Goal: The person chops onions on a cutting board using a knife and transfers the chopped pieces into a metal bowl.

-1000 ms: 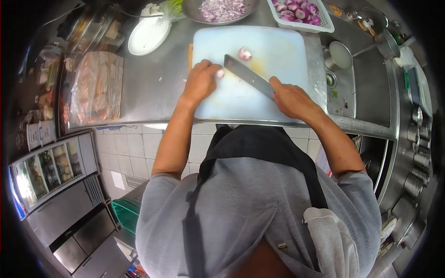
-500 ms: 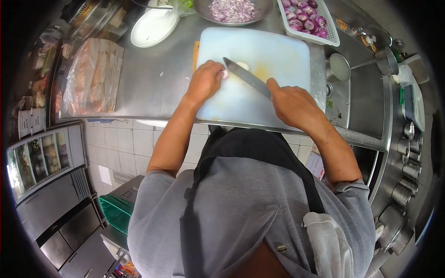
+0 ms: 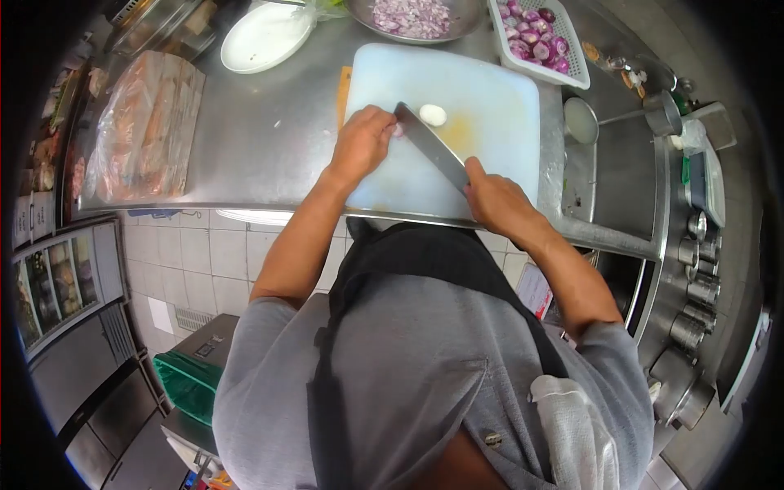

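My left hand (image 3: 363,140) rests at the left part of the white cutting board (image 3: 490,171), its fingers closed on a small onion piece (image 3: 398,130). In my right hand (image 3: 500,198) is the handle of a knife (image 3: 433,147), whose broad blade points up and left, its tip beside my left fingertips. A pale onion half (image 3: 433,115) lies on the board just right of the blade, its cut face up.
Behind the board are a metal bowl of chopped onion (image 3: 412,20) and a white basket of purple onions (image 3: 505,53). Farther left stand a white plate (image 3: 265,41) and a plastic-wrapped stack (image 3: 147,126). A sink with a pot (image 3: 581,122) is at the right.
The piece on the board showed purple skin a second ago and now shows a white face. Both hands keep their grips, with the blade beside my left fingers. The camera view has shifted slightly.
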The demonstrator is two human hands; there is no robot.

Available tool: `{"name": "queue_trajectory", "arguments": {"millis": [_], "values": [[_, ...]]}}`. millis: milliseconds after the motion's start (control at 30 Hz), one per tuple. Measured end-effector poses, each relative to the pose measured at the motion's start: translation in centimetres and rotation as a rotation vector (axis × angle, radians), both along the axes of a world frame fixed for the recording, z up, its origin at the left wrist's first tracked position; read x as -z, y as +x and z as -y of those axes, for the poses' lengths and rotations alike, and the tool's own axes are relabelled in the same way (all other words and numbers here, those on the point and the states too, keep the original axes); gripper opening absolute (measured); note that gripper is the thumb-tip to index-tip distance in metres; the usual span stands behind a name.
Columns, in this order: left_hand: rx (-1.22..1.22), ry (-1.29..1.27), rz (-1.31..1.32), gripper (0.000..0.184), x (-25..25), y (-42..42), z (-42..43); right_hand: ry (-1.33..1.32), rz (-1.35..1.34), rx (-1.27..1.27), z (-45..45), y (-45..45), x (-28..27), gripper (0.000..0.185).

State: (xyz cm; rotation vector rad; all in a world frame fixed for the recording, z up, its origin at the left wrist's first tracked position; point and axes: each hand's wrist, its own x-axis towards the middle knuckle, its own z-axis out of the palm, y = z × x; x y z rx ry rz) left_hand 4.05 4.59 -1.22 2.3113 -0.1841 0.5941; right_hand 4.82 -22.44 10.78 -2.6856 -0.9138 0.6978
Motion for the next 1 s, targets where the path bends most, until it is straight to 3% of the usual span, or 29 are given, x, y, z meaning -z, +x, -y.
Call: {"name": "queue_trajectory", "arguments": {"millis": [100, 267, 400, 600, 800, 900, 1000], "values": [[0.015, 0.003, -0.001, 0.012, 0.3, -0.1, -0.3, 0.011, 0.011, 0.004, -0.5, -0.2, -2.6, 0.018], [0.027, -0.013, 0.021, 0.012, 0.9, -0.7, -0.4, -0.035, -0.004, 0.037, -0.9, -1.5, -0.4, 0.018], [0.031, -0.015, 0.055, 0.012, 1.0, -0.3, -0.6, -0.036, 0.019, 0.011, -1.9, -1.0, -3.1, 0.017], [0.027, 0.0, 0.029, 0.01, 1.1, -0.7, -0.7, -0.002, -0.01, 0.03, -0.9, -1.8, 0.1, 0.021], [-0.005, 0.005, 0.046, 0.021, 0.1, -0.7, -0.3, 0.081, 0.068, 0.088, 1.4, -2.7, -2.0, 0.022], [0.058, 0.136, 0.126, 0.027, -0.7, 0.3, -0.1, 0.043, 0.059, 0.112, 3.2, -2.6, -0.4, 0.021], [0.087, 0.105, -0.17, 0.024, -1.8, 0.1, 0.1, 0.047, 0.053, 0.11, 4.0, -1.9, 0.7, 0.021]]}}
